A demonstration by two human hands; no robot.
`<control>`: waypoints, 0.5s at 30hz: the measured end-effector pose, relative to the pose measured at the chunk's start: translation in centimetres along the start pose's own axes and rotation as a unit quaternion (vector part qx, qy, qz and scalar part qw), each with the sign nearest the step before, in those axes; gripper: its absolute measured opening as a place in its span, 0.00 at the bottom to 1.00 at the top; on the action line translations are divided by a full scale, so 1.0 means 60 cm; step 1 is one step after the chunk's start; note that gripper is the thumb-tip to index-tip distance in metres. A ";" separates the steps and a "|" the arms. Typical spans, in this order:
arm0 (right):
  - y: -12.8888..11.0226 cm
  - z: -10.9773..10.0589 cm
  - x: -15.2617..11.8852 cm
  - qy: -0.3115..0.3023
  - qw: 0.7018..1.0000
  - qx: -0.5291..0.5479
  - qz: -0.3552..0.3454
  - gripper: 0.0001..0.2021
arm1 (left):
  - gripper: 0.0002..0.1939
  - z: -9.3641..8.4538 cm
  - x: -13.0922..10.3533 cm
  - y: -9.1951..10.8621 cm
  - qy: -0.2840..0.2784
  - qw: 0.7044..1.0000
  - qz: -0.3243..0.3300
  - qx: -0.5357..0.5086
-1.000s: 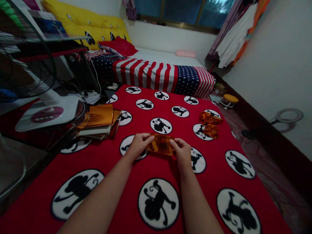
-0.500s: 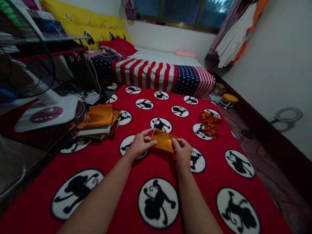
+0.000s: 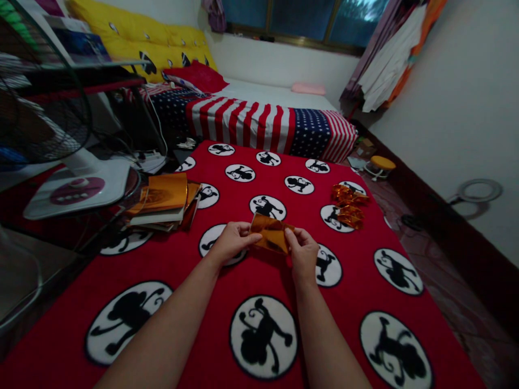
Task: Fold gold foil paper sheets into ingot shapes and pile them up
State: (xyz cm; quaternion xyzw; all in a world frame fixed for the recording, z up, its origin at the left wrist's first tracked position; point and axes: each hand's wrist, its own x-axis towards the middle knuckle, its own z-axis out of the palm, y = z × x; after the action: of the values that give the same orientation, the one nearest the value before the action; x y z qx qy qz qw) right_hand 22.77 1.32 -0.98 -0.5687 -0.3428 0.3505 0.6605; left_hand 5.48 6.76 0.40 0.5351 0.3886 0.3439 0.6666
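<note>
A shiny gold foil sheet [image 3: 270, 233], folded into a small rectangle, is held between my hands over the red cloth [image 3: 194, 324] with monkey circles. My left hand [image 3: 234, 240] pinches its left end, thumb on top. At the right end, my right hand [image 3: 300, 248] grips the foil between thumb and fingers. A stack of gold and white sheets [image 3: 164, 197] lies on the cloth to the left. Crumpled or shaped gold foil pieces [image 3: 349, 206] rest at the right.
A white fan base [image 3: 81, 186] stands at the left edge. Behind the cloth is a bed with a striped and starred cover [image 3: 251, 123]. On the floor at the right sits a yellow stool [image 3: 383, 163].
The foil has tilted slightly, so its sheen is darker and broken up. My left fingers have curled in a little, and both hands stay in nearly the same place.
</note>
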 end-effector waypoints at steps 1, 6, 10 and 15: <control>-0.002 0.000 -0.001 -0.005 1.000 0.003 0.000 0.14 | 0.21 0.000 0.000 0.001 0.014 1.000 0.000 0.006; -0.010 -0.002 -0.008 -0.031 0.999 0.000 0.011 0.16 | 0.23 -0.002 0.006 -0.005 0.082 0.996 0.026 -0.014; -0.014 -0.002 -0.015 -0.057 0.998 -0.008 -0.002 0.16 | 0.22 -0.002 0.006 -0.006 0.107 0.993 0.042 -0.024; -0.019 0.005 -0.020 -0.074 0.997 -0.024 -0.016 0.14 | 0.23 -0.003 0.005 -0.007 0.109 0.993 0.050 -0.022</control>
State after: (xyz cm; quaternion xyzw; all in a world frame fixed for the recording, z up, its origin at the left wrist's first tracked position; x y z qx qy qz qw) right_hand 21.96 0.34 0.10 -0.5510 -0.4080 0.3729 0.6252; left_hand 5.47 7.04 -0.10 0.4984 0.4244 0.4414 0.6137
